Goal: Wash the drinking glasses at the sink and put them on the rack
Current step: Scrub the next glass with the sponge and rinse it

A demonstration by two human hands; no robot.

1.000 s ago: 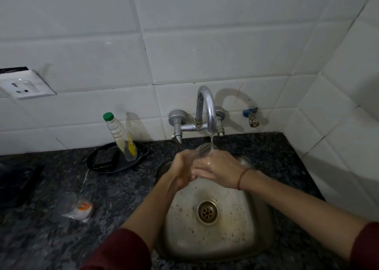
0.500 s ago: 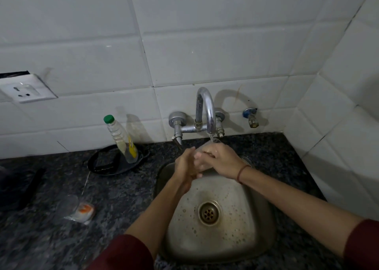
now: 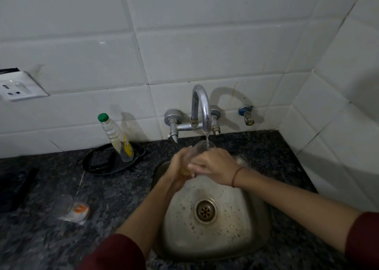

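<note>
Left hand (image 3: 178,168) and right hand (image 3: 214,167) both curl round one glass (image 3: 203,146) under the running tap (image 3: 202,109). Washing looks unfinished; another glass (image 3: 61,205) waits on the table (image 3: 123,198) to their left.

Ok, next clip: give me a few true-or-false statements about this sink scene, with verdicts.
1. Water from the tap falls on the glass that the left hand and the right hand both hold. True.
2. The bottle has a red cap. False: its cap is green.
3. A second glass is on the counter, left of the sink. True.
4. The sink is full of water. False: only droplets, and the drain shows.
</note>
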